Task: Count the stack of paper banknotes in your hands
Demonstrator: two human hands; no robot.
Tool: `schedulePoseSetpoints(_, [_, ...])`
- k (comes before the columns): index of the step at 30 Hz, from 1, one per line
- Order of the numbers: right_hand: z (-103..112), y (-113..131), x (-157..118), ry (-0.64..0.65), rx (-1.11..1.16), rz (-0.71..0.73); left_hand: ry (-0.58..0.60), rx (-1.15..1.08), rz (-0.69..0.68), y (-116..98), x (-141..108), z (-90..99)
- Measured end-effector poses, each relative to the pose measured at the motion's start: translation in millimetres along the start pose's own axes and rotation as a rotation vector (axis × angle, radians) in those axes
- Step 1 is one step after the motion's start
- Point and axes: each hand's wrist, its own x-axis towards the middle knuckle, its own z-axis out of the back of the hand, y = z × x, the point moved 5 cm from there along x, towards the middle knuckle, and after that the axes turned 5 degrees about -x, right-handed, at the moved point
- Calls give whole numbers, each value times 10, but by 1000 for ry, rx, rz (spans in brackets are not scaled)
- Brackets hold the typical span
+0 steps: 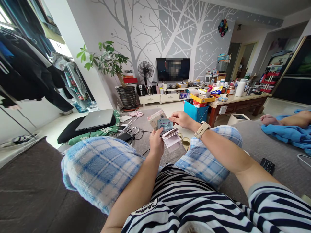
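Note:
Between my two hands is a fanned bundle of paper banknotes [172,141], with a blue-green note [165,125] on top and a paler, pinkish note [155,119] sticking out behind it at the upper left. My left hand [156,142] grips the bundle from below, its thumb pressed on the lower edge of the blue-green note. At the right, my right hand [181,119] pinches the upper right corner of that blue-green note. A beige watch [202,129] is on my right wrist.
A closed laptop [95,119] lies on a cushion at left, beside tangled cables [132,132]. A cluttered table [239,102] and a blue bin [194,111] stand ahead at right. Another person's foot [269,119] and a black remote [267,165] are at right.

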Motion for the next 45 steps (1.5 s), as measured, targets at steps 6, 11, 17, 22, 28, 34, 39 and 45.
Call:
schedulePoseSetpoints(6, [-5, 64, -20, 17, -7, 22, -13, -2, -23, 10, 26, 28])
schedulePoseSetpoints(11, [-10, 114, -31, 22, 63, 36, -48, -35, -33, 17, 55, 57])
schedulePoseSetpoints(17, [-21, 108, -34, 44, 77, 24, -90, -70, -70, -18, 65, 62])
schedulePoseSetpoints(22, [-34, 115, -42, 65, 102, 31, -77, -93, -57, -18, 76, 53])
schedulePoseSetpoints(28, [-41, 146, -58, 97, 150, 36, -57, -87, -51, 3, 96, 56])
schedulePoseSetpoints(34, [-54, 167, -70, 136, 196, 23, -40, -64, -20, 49, 130, 85])
schedulePoseSetpoints(39, [-59, 193, -76, 153, 238, 26, -17, -40, -16, 28, 103, 47])
schedulePoseSetpoints(45, [-57, 231, -96, 174, 284, 41, 3, -20, -22, -3, 62, -3])
